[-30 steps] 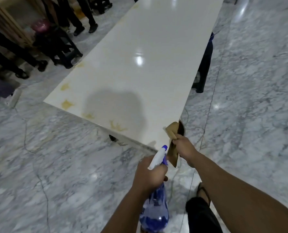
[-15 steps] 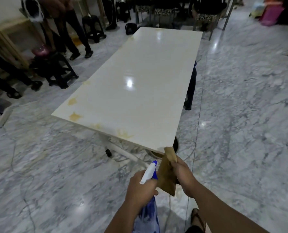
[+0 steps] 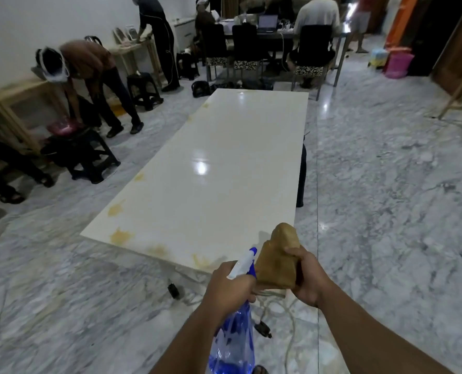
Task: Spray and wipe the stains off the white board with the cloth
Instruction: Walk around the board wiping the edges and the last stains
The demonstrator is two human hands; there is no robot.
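A long glossy white board (image 3: 219,168) lies flat above the marble floor, stretching away from me. Yellow-brown stains (image 3: 120,236) dot its near edge and left side. My left hand (image 3: 231,288) grips a blue spray bottle (image 3: 234,344) with a white nozzle aimed toward the board's near edge. My right hand (image 3: 306,276) holds a folded tan cloth (image 3: 278,259) upright over the board's near right corner, which it hides.
Black stools (image 3: 88,157) and several people stand along the left wall by wooden benches. Chairs and a desk (image 3: 267,47) sit beyond the board's far end. A pink bucket (image 3: 397,64) is at the far right. Cables (image 3: 273,317) trail on the floor below my hands.
The view has risen and pulled back, showing the whole board and room. My right hand has lifted the cloth higher and closer to the bottle's nozzle.
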